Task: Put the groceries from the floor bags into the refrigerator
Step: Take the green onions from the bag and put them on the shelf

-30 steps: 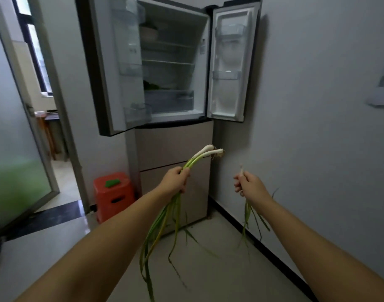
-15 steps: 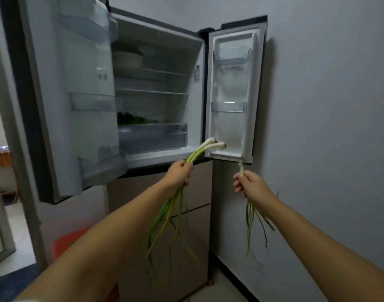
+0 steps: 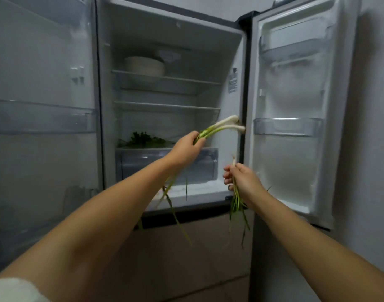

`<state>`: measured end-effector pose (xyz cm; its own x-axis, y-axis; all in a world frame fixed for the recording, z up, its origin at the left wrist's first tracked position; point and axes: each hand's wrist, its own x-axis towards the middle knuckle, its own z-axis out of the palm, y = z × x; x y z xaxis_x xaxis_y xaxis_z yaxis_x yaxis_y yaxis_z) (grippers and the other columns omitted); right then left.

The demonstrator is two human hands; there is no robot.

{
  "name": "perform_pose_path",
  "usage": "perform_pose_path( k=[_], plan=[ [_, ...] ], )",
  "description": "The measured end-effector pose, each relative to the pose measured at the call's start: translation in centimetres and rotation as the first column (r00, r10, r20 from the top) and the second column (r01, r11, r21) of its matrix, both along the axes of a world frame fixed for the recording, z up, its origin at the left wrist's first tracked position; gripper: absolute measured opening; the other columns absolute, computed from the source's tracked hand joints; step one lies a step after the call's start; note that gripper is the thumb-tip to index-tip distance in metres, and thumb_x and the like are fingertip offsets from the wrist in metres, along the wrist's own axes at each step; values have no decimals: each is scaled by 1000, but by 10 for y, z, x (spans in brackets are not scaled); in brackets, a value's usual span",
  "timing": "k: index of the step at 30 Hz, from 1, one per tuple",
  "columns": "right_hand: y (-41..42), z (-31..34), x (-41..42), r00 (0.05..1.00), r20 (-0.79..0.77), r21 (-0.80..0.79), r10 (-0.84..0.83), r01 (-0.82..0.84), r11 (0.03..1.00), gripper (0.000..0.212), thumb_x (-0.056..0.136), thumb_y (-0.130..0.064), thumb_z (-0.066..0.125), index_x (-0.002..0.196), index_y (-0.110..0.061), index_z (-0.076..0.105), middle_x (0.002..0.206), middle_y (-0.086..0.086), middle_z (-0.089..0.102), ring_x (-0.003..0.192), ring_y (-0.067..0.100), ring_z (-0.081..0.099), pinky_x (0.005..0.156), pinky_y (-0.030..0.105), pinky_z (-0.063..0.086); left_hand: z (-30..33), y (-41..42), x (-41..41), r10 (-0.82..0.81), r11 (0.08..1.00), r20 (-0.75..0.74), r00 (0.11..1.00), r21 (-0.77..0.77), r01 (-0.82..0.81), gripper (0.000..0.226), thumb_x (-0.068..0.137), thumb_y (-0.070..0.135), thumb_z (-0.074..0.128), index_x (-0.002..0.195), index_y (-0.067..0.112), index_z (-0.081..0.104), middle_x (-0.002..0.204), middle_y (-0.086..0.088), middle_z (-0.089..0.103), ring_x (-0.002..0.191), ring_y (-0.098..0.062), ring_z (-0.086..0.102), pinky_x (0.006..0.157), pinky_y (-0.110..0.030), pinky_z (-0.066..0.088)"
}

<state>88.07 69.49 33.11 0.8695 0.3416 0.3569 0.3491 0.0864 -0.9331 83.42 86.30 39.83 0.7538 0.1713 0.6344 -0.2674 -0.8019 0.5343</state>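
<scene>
The refrigerator [image 3: 236,46] stands open in front of me, both upper doors swung wide. My left hand [image 3: 185,147] grips two thick green onions [image 3: 224,125], white bulbs pointing right toward the inner wall, green leaves hanging below my wrist. It is level with the lowest shelf, just in front of the compartment. My right hand [image 3: 241,178] holds a thinner bunch of green onions [image 3: 237,201] upright, leaves dangling down, near the gap between compartment and right door.
A white bowl [image 3: 144,65] sits on the top shelf. Leafy greens [image 3: 143,140] lie above the clear crisper drawer [image 3: 167,164]. The left door [image 3: 43,118] and right door [image 3: 289,127] carry bins. Closed drawer fronts [image 3: 197,247] sit below.
I have stepped closer, so the refrigerator fills the view. Both hands have risen with their green onions, the left now reaching up to the lower shelf.
</scene>
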Motion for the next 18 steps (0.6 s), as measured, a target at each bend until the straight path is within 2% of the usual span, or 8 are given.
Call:
perform_pose_path(
  k=[3,7,11,14,18],
  plan=[
    [39,24,61,997,-6,51,76,-76,996,26,101,-15,35,85,-13,55,72,2,54,61,12,50,55,23,38,12,32,47,167,943,44,985,286,-172,17,98,29,44,97,13,51,80,-3,54,74,-25,51,64,-35,38],
    [103,37,129,976,-125,233,177,-145,962,26,100,-10,35,83,-13,54,68,2,52,57,11,47,52,21,35,10,82,113,333,779,94,938,534,-330,24,98,33,43,106,12,50,105,-10,60,96,-32,57,72,-37,41],
    [167,41,189,953,-209,374,218,-128,919,25,100,-9,33,82,-15,49,64,3,48,46,9,47,44,19,33,10,140,173,385,659,162,909,641,-394,26,98,34,40,111,13,49,110,-11,57,102,-33,56,76,-40,42],
    [207,51,231,937,-263,449,231,-93,889,23,99,-11,34,80,-17,47,62,3,46,37,6,46,36,14,32,17,184,218,388,592,160,908,712,-378,29,98,35,40,115,12,48,113,-12,55,104,-34,55,80,-41,42],
    [241,74,292,938,-260,520,227,-62,852,23,97,-7,37,80,-15,50,53,1,46,35,7,44,35,14,31,32,240,286,355,599,68,932,749,-283,29,99,30,38,121,13,46,117,-14,54,106,-34,54,83,-42,43]
  ],
)
